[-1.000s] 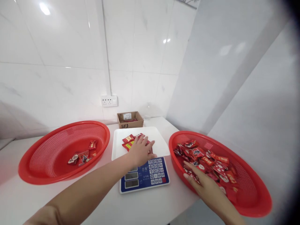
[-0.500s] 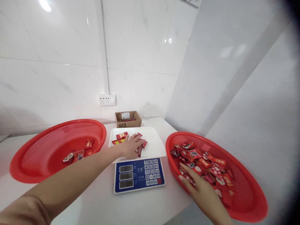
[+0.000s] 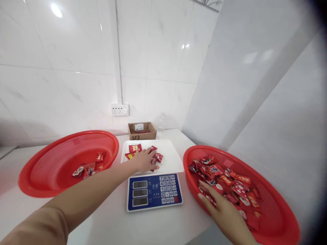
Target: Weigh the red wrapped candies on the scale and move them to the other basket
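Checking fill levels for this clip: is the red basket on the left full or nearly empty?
Nearly empty: the left basket holds only a few red packets; most of its mesh shows bare.

On the cardboard box (image 3: 142,131) at the back edge of the counter we read "SF" printed on its front. On the scale (image 3: 154,192) we make out keypad digits 0 to 9; its displays and the candy wrappers (image 3: 227,185) are too blurred for us to read.
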Tool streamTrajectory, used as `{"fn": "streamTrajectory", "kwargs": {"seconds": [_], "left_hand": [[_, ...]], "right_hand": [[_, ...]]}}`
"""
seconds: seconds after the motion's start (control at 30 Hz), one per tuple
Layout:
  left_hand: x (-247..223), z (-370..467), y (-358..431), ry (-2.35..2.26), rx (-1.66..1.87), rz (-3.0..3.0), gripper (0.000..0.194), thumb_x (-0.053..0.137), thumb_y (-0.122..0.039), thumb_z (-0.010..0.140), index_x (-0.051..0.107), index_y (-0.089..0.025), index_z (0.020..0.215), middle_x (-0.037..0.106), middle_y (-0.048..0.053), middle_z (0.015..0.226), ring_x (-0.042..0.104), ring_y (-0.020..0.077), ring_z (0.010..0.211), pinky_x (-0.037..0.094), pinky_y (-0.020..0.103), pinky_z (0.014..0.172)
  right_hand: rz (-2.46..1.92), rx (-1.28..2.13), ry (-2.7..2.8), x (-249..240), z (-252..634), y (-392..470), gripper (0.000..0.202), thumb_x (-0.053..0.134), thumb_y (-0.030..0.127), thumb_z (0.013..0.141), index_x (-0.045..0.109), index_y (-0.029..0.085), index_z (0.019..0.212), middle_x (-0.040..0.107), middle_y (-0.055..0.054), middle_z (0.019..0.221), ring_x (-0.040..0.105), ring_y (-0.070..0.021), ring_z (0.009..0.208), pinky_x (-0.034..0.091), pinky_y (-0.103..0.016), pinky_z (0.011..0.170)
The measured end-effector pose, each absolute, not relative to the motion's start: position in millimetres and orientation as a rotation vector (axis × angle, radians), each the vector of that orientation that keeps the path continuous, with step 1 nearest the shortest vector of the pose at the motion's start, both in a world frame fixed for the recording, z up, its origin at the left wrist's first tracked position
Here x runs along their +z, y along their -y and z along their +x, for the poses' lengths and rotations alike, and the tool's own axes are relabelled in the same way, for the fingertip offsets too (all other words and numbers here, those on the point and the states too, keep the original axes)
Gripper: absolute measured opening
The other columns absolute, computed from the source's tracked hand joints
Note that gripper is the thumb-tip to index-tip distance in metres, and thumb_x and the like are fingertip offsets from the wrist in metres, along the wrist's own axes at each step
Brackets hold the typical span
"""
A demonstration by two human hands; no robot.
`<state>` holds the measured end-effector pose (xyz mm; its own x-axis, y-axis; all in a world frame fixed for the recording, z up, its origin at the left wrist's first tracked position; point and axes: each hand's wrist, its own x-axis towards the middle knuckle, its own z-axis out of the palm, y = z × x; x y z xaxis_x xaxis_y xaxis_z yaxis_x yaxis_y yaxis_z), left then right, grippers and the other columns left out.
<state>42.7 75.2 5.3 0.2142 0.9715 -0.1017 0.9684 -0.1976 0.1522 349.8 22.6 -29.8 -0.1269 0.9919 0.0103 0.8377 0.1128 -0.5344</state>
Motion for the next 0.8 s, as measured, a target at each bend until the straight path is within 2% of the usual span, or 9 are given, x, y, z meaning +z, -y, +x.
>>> {"fn": "streamTrajectory", "kwargs": {"seconds": [0.1, 0.2, 0.27, 0.33, 0.4, 0.5, 0.6, 0.7, 0.8], "left_hand": [[8, 33, -75, -1.866, 0.044, 2.322, 0.086, 0.045, -0.069, 0.073, 0.016, -0.028, 0.142, 0.013, 0.012, 0.152, 0.014, 0.0349, 0.136, 0.013, 0.059, 0.104], [10, 21, -79, -1.869, 0.016, 2.312, 0.093, 0.046, -0.076, 0.066, 0.015, -0.033, 0.142, 0.005, 0.011, 0.153, 0.001, 0.04, 0.136, 0.005, 0.066, 0.1], [11, 16, -83, -1.847, -0.024, 2.295, 0.092, 0.043, -0.08, 0.063, 0.019, -0.037, 0.141, 0.01, 0.011, 0.152, 0.004, 0.0434, 0.135, 0.009, 0.069, 0.097], [10, 14, -84, -1.82, -0.049, 2.297, 0.089, 0.04, -0.081, 0.064, 0.023, -0.038, 0.14, 0.021, 0.012, 0.15, 0.011, 0.0435, 0.134, 0.014, 0.068, 0.097], [10, 15, -83, -1.805, -0.043, 2.32, 0.083, 0.038, -0.078, 0.069, 0.026, -0.035, 0.139, 0.031, 0.013, 0.146, 0.017, 0.0409, 0.134, 0.018, 0.064, 0.098], [8, 19, -78, -1.805, 0.001, 2.362, 0.074, 0.036, -0.071, 0.076, 0.031, -0.031, 0.138, 0.037, 0.013, 0.141, 0.024, 0.0359, 0.132, 0.021, 0.058, 0.1], [6, 22, -72, -1.817, 0.053, 2.383, 0.067, 0.036, -0.065, 0.08, 0.035, -0.029, 0.136, 0.03, 0.013, 0.145, 0.027, 0.0337, 0.132, 0.023, 0.056, 0.101], [5, 24, -70, -1.832, 0.102, 2.391, 0.071, 0.036, -0.064, 0.081, 0.027, -0.025, 0.139, 0.015, 0.015, 0.15, 0.022, 0.0353, 0.133, 0.02, 0.058, 0.101], [6, 25, -70, -1.776, 0.111, 2.43, 0.07, 0.035, -0.065, 0.081, 0.023, -0.031, 0.14, 0.013, 0.012, 0.152, 0.016, 0.0365, 0.135, 0.015, 0.062, 0.1]], "right_hand": [[-1.771, 0.558, 2.036, -29, 349, -23, 0.051, 0.041, 0.053, 0.082, 0.05, 0.029, 0.126, 0.059, -0.004, 0.125, 0.053, -0.0259, 0.115, 0.044, -0.04, 0.092], [-1.768, 0.543, 2.041, -31, 351, -23, 0.051, 0.041, 0.053, 0.082, 0.051, 0.028, 0.125, 0.059, -0.004, 0.124, 0.054, -0.0257, 0.114, 0.045, -0.04, 0.091], [-1.771, 0.539, 2.043, -32, 351, -23, 0.051, 0.041, 0.052, 0.082, 0.051, 0.028, 0.125, 0.059, -0.004, 0.123, 0.055, -0.0256, 0.113, 0.046, -0.04, 0.091], [-1.772, 0.546, 2.042, -32, 351, -23, 0.051, 0.041, 0.052, 0.082, 0.051, 0.028, 0.125, 0.059, -0.004, 0.124, 0.054, -0.025, 0.114, 0.045, -0.039, 0.091], [-1.774, 0.554, 2.045, -31, 350, -22, 0.051, 0.04, 0.052, 0.082, 0.051, 0.028, 0.125, 0.059, -0.003, 0.124, 0.054, -0.0243, 0.114, 0.045, -0.039, 0.092], [-1.782, 0.535, 2.047, -29, 349, -22, 0.051, 0.041, 0.052, 0.082, 0.051, 0.029, 0.125, 0.06, -0.003, 0.123, 0.055, -0.0241, 0.113, 0.047, -0.038, 0.09], [-1.786, 0.508, 2.045, -30, 349, -23, 0.05, 0.041, 0.053, 0.081, 0.053, 0.029, 0.124, 0.061, -0.003, 0.121, 0.057, -0.0243, 0.111, 0.048, -0.038, 0.088], [-1.783, 0.503, 2.051, -32, 350, -23, 0.05, 0.04, 0.053, 0.081, 0.052, 0.03, 0.124, 0.061, -0.002, 0.122, 0.058, -0.0242, 0.109, 0.048, -0.039, 0.088], [-1.801, 0.492, 2.047, -32, 350, -23, 0.051, 0.04, 0.054, 0.081, 0.051, 0.031, 0.124, 0.061, -0.001, 0.122, 0.058, -0.0248, 0.109, 0.049, -0.039, 0.086]]}}
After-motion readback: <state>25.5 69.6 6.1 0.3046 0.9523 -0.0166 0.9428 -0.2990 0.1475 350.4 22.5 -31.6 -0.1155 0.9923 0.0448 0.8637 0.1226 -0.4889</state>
